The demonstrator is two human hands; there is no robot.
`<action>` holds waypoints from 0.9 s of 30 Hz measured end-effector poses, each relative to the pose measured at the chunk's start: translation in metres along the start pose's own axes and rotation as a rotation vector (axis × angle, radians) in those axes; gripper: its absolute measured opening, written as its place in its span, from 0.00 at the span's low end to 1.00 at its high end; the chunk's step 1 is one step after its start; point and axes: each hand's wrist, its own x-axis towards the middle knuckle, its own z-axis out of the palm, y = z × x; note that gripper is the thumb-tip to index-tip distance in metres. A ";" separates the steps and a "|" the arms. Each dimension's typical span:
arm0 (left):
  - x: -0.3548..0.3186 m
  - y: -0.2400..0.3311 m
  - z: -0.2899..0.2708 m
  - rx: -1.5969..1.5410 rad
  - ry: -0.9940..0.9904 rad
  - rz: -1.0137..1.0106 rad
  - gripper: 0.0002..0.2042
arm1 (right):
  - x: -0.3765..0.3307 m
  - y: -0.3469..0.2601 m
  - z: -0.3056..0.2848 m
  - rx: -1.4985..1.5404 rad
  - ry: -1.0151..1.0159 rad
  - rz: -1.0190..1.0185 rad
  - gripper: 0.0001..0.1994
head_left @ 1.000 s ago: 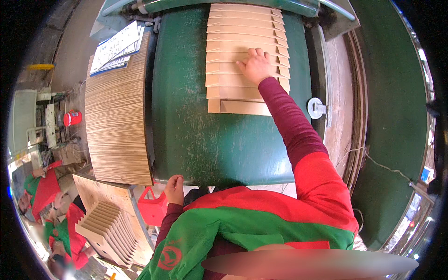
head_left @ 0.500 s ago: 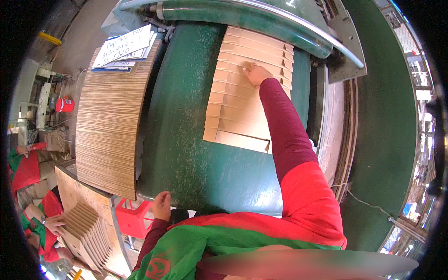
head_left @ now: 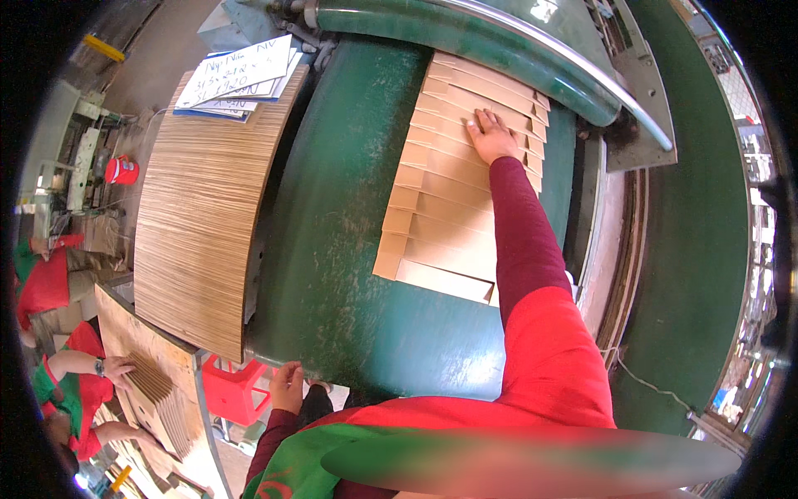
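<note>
On the green conveyor belt (head_left: pixel 332 249) lies a row of flat folded cardboard cartons (head_left: pixel 453 208), overlapping one another like shingles. My right hand (head_left: pixel 493 135) rests palm down on the upper part of this row, its fingers stretched out and slightly apart. The row's far end lies close to the green roller (head_left: pixel 465 50). My left hand (head_left: pixel 287 387) is at the belt's near left corner, away from the cartons. Its fingers are loosely bent, and I see nothing in them.
Left of the belt stands a large stack of cardboard sheets (head_left: pixel 195 216), topped by written papers (head_left: pixel 241 79). A red stool (head_left: pixel 235 387) is below it. At a wooden table (head_left: pixel 179 349), a co-worker's hands touch folded cardboard (head_left: pixel 154 391). A metal bar (head_left: pixel 565 62) spans the roller.
My right hand has flattened onto the cartons, its fingers more spread. The view has shifted, and the cartons appear lower and further right. The co-worker's hands have moved on their cardboard.
</note>
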 end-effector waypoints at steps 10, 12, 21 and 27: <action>-0.018 -0.101 -0.015 -0.413 -0.603 -0.772 0.20 | -0.141 -0.076 0.014 -0.107 -0.019 0.028 0.44; -0.010 -0.125 0.006 -0.161 -0.849 -0.752 0.30 | -0.184 -0.105 0.018 -0.107 0.004 0.048 0.44; -0.051 -0.183 -0.018 -0.990 -0.807 -0.540 0.21 | -0.387 -0.241 0.031 -0.150 -0.054 0.154 0.49; -0.072 -0.087 -0.049 -1.080 -0.943 -0.263 0.19 | -0.379 -0.244 -0.031 -0.278 -0.235 0.063 0.51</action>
